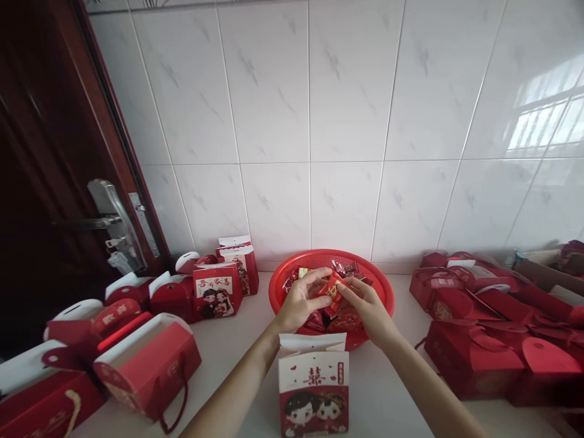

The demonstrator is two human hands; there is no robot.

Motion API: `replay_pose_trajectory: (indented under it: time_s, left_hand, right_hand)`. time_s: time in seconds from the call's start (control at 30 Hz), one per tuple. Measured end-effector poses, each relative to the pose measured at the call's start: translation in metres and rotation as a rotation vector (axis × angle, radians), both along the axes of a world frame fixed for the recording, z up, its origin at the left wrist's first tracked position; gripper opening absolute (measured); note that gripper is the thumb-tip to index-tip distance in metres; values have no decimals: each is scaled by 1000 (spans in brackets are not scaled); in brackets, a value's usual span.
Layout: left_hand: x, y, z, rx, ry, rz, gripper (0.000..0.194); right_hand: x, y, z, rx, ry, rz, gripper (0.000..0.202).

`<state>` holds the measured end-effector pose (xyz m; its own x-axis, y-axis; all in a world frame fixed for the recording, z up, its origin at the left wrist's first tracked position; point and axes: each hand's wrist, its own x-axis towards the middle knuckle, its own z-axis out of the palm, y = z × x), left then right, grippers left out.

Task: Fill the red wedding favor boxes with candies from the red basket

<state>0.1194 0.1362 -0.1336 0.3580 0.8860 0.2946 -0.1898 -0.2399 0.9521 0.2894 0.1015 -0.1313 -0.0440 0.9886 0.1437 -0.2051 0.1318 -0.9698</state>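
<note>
Over a red plastic basket [279, 286] of wrapped sweets, both hands are at one small red packet [334, 291] with gold print. My left hand [303, 299] is closed about its left side, thumb and fingers curved toward it. On the other side, my right hand [367, 304] pinches the packet between thumb and fingers. Beneath them lie more wrapped sweets [347, 319], partly hidden by the hands. Between my forearms, nearest to me, stands an upright white and red gift box [314, 392] with two cartoon faces and an open top.
Several red gift boxes [150, 365], some open, stand on the left of the white surface [241, 347]. More closed red boxes [474, 359] crowd the right side. A tiled wall [347, 121] rises behind the basket. A dark door [50, 121] with a metal handle is at far left.
</note>
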Motion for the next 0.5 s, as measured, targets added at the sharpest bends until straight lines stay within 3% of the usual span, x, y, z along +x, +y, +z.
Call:
replay_pose_trajectory:
  time_s: [0.1, 0.2, 0.5]
  left_hand:
    - [1, -1, 1, -29, -28, 27, 61]
    - [3, 1, 2, -76, -29, 59, 44]
    - [6, 7, -4, -190, -27, -65, 41]
  right_hand:
    - [0, 1, -1, 32, 24, 1, 56]
    - [1, 1, -2, 62, 30, -36, 55]
    - [2, 0, -4, 110, 12, -103, 51]
